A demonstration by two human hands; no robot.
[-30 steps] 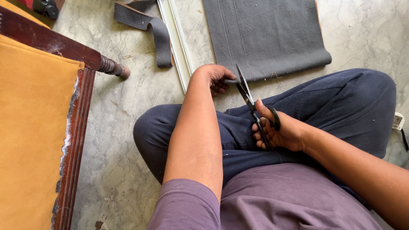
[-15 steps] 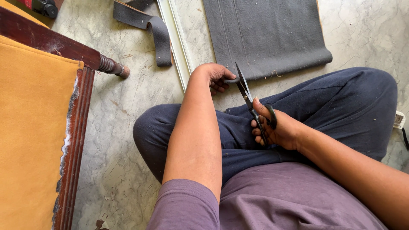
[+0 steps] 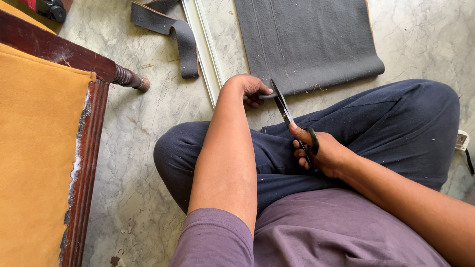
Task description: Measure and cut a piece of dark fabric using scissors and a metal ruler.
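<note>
Head view: person sits cross-legged on a marbled stone floor (image 3: 148, 163). Open floor lies left of the knees, bounded by the dark wooden frame (image 3: 84, 168) of a mustard-upholstered seat. Ahead, a grey felt sheet (image 3: 307, 44) lies flat, its near edge just beyond the left hand (image 3: 250, 91). A pale strip (image 3: 203, 49) and a grey offcut (image 3: 178, 34) lie beside it.

Black scissors (image 3: 287, 116) sit over the lap, long axis running from handles near the body to tips pointing away, tilted slightly left. Right hand (image 3: 321, 153) has its grip closed through the handle loops. Left hand pinches a small grey piece at the blade tips; blades look nearly closed.
</note>
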